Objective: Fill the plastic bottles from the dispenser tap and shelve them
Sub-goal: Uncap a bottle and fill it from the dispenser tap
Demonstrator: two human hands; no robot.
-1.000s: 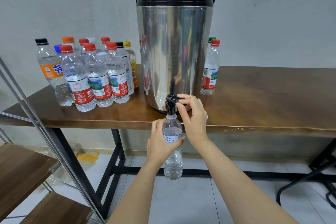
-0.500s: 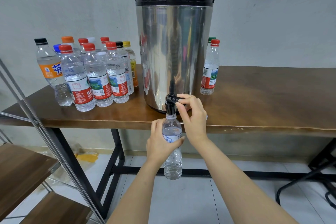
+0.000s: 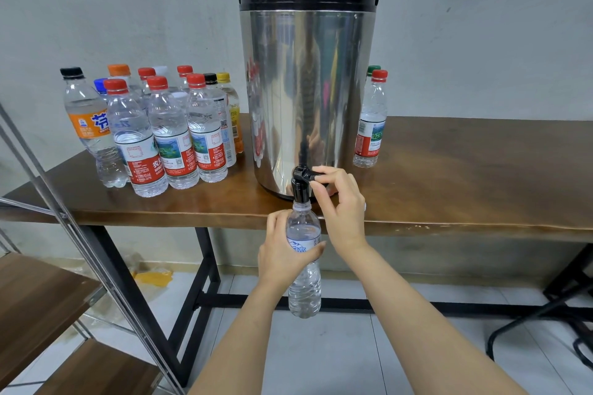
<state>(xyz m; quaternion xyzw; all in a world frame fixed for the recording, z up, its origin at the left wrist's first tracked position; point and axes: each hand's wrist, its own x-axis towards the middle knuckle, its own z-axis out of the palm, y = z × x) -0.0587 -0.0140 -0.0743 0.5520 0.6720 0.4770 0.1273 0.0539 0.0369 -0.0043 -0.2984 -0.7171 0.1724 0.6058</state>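
Fingers (image 3: 316,247) of the left hand (image 3: 282,253) curl round the labelled middle of a clear plastic bottle (image 3: 305,293), holding it upright just in front of the counter (image 3: 465,176) edge. Its open mouth sits right under the black tap (image 3: 300,191), so I'd say water is meant to drop straight in. How full it is I can't tell. The right hand (image 3: 341,205) pinches the tap's small lever between thumb and forefinger, the other fingers loosely bent.

The steel dispenser (image 3: 308,90) stands at the counter's front edge, which lets the tap overhang and leaves room for a bottle beneath it. Capped bottles (image 3: 167,138) crowd the counter to its left, and a red-capped one (image 3: 370,128) stands just beside it on the right. The wooden shelves (image 3: 38,298) lie low on the left behind a slanted metal frame. Carrying the bottle there would likely mean clearing that frame and the counter leg.
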